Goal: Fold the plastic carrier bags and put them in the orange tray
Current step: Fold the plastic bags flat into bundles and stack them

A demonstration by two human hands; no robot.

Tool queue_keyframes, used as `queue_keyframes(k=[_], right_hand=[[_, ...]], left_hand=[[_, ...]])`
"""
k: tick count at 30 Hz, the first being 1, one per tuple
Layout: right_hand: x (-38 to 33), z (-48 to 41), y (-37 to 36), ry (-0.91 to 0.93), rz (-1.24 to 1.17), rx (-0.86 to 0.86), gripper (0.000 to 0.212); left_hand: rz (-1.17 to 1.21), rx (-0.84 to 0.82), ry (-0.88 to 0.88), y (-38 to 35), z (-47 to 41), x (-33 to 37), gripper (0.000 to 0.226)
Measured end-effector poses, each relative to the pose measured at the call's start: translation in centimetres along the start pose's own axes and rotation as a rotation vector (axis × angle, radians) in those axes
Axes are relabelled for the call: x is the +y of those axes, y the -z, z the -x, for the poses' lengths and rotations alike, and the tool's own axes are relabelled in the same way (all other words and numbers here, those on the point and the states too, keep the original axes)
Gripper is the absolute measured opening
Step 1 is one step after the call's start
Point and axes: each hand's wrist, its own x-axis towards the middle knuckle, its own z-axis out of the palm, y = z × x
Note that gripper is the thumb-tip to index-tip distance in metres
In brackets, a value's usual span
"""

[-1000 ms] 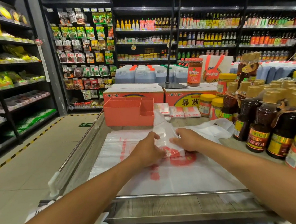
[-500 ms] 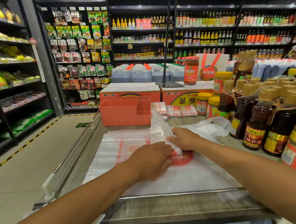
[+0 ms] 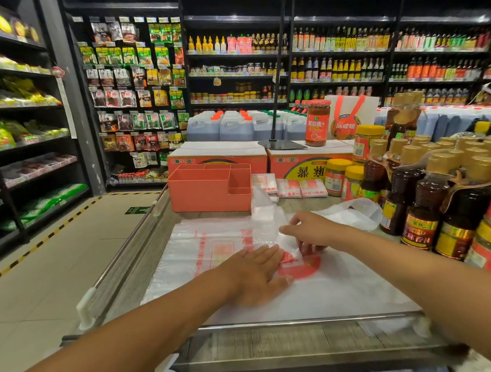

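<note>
- Two hands work on one plastic carrier bag, white with a round red print, spread flat on the metal-edged counter, near the orange tray but not in it.
- One left hand lies palm down on the bag, fingers straight and close together, pressing beside the red print.
- One right hand has its fingers curled, the tips pinching a raised fold of the bag.
- One clearer sheet with red lettering lies to the left; whether it is a second bag I cannot tell.
- One orange tray stands at the far end, with three compartments showing.
- Three folded bags lie in a row just right of the tray, outside it.
- Two cardboard boxes stand behind the tray, and one red sauce jar stands on the right-hand box.
</note>
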Motion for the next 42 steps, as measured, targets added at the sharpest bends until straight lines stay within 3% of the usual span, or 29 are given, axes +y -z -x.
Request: queue_keyframes(k=[8, 13, 18, 22, 25, 28, 34, 42], right_hand=[[2.1, 1.6, 0.3, -0.113, -0.096, -0.059, 0.065], [2.2, 0.9, 0.0, -0.09, -0.001, -0.048, 0.052], [2.4, 1.0, -0.2, 0.036, 0.242, 0.04, 0.047], [2.2, 0.9, 0.1, 0.167, 0.432, 0.073, 0.026], [1.9, -0.2, -0.5, 0.237, 0.62, 0.089, 0.041], [1.6, -1.9, -0.9, 0.269, 0.633, 0.078, 0.051], [0.6, -5.5, -1.0, 0.303, 0.561, 0.134, 0.06], [-0.7, -9.1, -2.2, 0.242, 0.665, 0.159, 0.057]], left_hand=[[-0.002, 0.015, 0.022, 0.0, 0.2, 0.4, 0.079], [-0.023, 0.021, 0.034, 0.0, 0.1, 0.4, 0.081], [-0.03, 0.021, 0.033, 0.0, 0.1, 0.3, 0.081], [-0.04, 0.022, 0.033, -0.1, -0.1, 0.2, 0.082], [-0.041, 0.022, 0.031, 0.0, -0.1, 0.3, 0.081], [-0.039, 0.035, 0.03, 0.0, 0.1, 0.3, 0.08], [-0.02, 0.046, 0.028, 0.1, 0.3, 0.3, 0.078], [-0.002, 0.037, 0.018, 0.2, 0.3, 0.2, 0.079]])
